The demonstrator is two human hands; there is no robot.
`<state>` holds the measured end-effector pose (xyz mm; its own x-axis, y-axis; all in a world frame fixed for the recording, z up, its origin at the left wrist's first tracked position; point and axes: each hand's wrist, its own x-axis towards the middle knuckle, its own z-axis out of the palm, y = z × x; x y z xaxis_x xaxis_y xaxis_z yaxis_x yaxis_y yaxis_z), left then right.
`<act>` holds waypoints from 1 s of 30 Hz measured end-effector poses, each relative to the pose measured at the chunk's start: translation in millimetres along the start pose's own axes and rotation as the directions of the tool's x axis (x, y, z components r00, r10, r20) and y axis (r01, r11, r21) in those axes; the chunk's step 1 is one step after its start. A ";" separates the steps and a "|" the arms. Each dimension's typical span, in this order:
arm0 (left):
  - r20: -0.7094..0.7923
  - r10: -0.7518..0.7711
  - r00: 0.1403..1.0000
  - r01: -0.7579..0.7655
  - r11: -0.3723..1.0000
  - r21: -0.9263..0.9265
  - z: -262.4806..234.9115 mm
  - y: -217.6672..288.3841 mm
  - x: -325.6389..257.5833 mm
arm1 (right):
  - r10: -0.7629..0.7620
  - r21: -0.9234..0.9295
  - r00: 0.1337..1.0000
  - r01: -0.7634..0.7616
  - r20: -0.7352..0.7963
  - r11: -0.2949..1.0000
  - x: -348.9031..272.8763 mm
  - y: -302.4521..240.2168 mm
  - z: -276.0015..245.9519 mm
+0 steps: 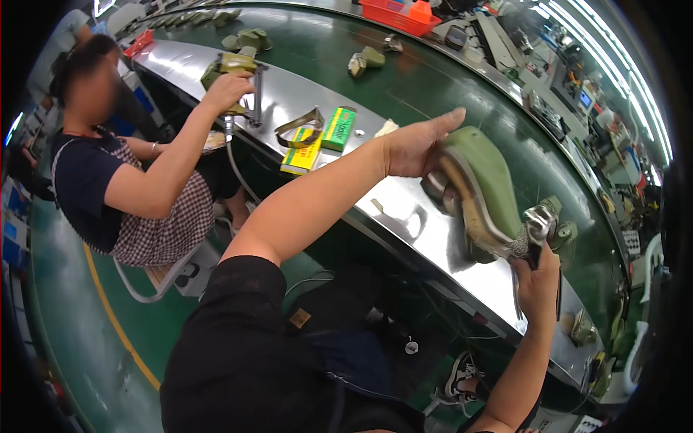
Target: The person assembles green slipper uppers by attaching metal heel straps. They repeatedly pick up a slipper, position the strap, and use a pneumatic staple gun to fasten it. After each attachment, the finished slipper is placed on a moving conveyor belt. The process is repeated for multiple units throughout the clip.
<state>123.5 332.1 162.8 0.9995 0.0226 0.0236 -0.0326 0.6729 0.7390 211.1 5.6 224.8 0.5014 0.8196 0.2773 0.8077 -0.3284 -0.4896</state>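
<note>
My left hand point(419, 148) grips one end of a green shoe last point(485, 169), its thumb raised and its other fingers partly hidden behind it. A tan and silvery shoe upper point(473, 209) runs along the near side of the last. At the other end, my right hand point(538, 281) is closed round the dark handles of metal pincers point(538, 222). Their shiny head sits against the upper's glittery edge; whether the jaws pinch it I cannot tell. The last is held tilted above the steel bench edge point(404, 206).
A co-worker point(130, 151) sits at the left, handling a green last by a metal tool. Green point(338, 128) and yellow point(302, 155) boxes lie on the bench beside a tape loop point(299, 128). More lasts point(368, 59) rest on the green conveyor belt point(310, 50); a red basket point(401, 16) stands beyond.
</note>
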 end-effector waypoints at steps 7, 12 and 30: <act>0.215 -0.151 0.965 0.134 0.987 0.088 -45.2 -43.2 -95.5 | -0.072 -0.085 0.991 0.082 0.110 0.993 35.4 -6.8 24.6; -0.132 0.037 0.991 -0.052 0.992 -0.115 -42.4 -78.2 -121.3 | 0.039 -0.052 0.957 -0.056 -0.288 0.997 46.5 20.5 23.0; -0.313 0.522 0.794 0.302 0.108 0.947 8.9 -117.0 -65.8 | 0.371 0.155 0.919 -0.390 0.135 0.908 25.6 47.5 84.9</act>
<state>61.6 245.3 80.7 0.7761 0.6002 0.1935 0.2994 -0.6207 0.7246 236.0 50.9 138.4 0.7184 0.6945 -0.0387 0.4898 -0.5445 -0.6809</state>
